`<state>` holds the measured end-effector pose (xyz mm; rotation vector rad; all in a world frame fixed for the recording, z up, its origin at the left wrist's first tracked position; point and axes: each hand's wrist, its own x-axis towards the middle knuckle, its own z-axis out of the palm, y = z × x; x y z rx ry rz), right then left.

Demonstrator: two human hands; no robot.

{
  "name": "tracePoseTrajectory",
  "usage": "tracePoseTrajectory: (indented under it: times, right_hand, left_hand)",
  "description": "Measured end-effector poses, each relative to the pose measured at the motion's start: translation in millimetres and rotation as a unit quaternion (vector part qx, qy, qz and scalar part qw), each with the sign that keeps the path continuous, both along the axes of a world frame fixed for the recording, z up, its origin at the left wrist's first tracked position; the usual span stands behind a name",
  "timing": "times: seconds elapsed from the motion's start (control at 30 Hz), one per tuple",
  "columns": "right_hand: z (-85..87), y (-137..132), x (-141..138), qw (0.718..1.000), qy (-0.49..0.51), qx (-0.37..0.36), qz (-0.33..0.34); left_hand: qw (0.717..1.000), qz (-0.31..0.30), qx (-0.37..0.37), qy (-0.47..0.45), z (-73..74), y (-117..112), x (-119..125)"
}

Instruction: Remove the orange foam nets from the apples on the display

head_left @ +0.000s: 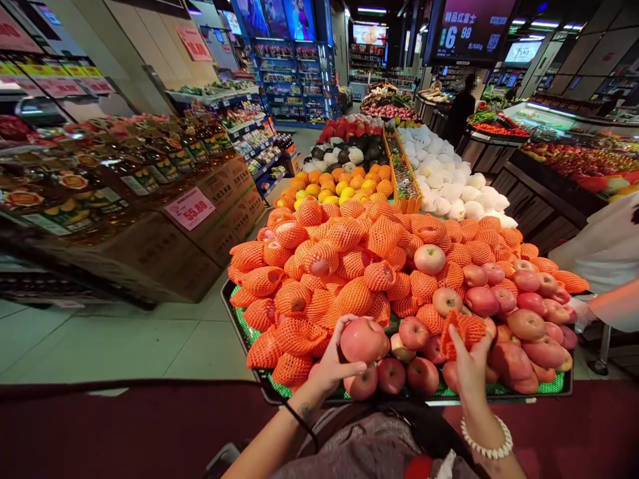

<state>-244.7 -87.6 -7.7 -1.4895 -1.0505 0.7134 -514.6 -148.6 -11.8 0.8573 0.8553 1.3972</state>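
My left hand is closed around a bare pinkish-red apple above the front of the display. In my right hand, which wears a white coiled band at the wrist, is an orange foam net sleeve, pinched between thumb and fingers. Whether anything is inside that sleeve I cannot tell. Loose bare apples lie just below and between my hands. To the left and behind, a heap of apples in orange foam nets covers the bin. Unwrapped apples are piled at the right.
A black bin edge with green lining borders the fruit. Behind sit orange-netted and yellow fruit and white-netted fruit. Bottles of oil stand on cartons at left. At right, another person's arm reaches close to the apples.
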Motion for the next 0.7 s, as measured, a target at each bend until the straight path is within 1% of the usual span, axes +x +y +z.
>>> tracePoseTrajectory:
  times: [0.07,0.1,0.17,0.2,0.23,0.3,0.33,0.4,0.43,0.47,0.5,0.53,0.57,0.6,0.7]
  right_hand:
    - [11.0,2.4,16.3,0.999,-0.041,0.000,-0.010]
    - [12.7,1.6,22.7,0.998,-0.059,-0.007,-0.002]
    - [9.5,-2.5,30.9,0.997,-0.070,-0.031,0.019]
    - [5.7,-5.1,32.7,0.997,-0.056,-0.047,0.020]
    - [1.5,-7.6,33.1,0.997,-0.034,-0.063,0.011]
    - [-5.2,-11.1,31.0,0.996,0.009,-0.087,-0.017]
    - [-6.8,-11.9,29.2,0.995,0.022,-0.094,-0.028]
    - [-6.2,-11.9,25.6,0.994,0.034,-0.096,-0.026]
    - [-4.5,-11.3,24.4,0.995,0.033,-0.093,-0.018]
    - [-2.5,-10.6,23.6,0.996,0.028,-0.088,-0.012]
    - [-0.3,-9.9,23.4,0.996,0.022,-0.082,-0.006]
    - [1.6,-9.2,23.7,0.997,0.017,-0.078,0.000]
    - [3.0,-8.6,24.2,0.997,0.013,-0.076,0.004]
    - [3.8,-8.0,25.0,0.997,0.011,-0.075,0.006]
    - [2.8,-6.5,25.6,0.997,0.010,-0.079,0.022]
  left_hand:
    - [1.000,0.007,-0.003,0.027,1.3,2.5,-4.4]
    - [0.998,0.005,-0.005,0.055,2.2,3.7,-5.1]
    - [0.987,-0.005,0.010,0.159,4.3,6.7,-3.6]
    - [0.973,-0.014,0.030,0.227,5.5,8.7,-1.5]
    - [0.953,-0.023,0.054,0.297,6.5,10.9,1.6]
    - [0.894,-0.045,0.092,0.436,7.2,15.9,10.3]
    - [0.857,-0.059,0.099,0.502,6.7,18.6,15.7]
    - [0.779,-0.098,0.098,0.611,4.1,24.1,27.8]
    - [0.744,-0.123,0.102,0.649,2.3,26.7,33.9]
    - [0.715,-0.146,0.113,0.674,0.3,29.2,39.5]
    - [0.694,-0.166,0.130,0.688,-1.7,31.4,44.2]
    - [0.682,-0.182,0.147,0.693,-3.7,33.3,47.9]
    - [0.678,-0.193,0.162,0.691,-5.7,34.7,50.1]
    - [0.679,-0.197,0.173,0.686,-7.7,35.6,51.0]
    - [0.706,-0.192,0.155,0.664,-13.4,34.7,47.0]
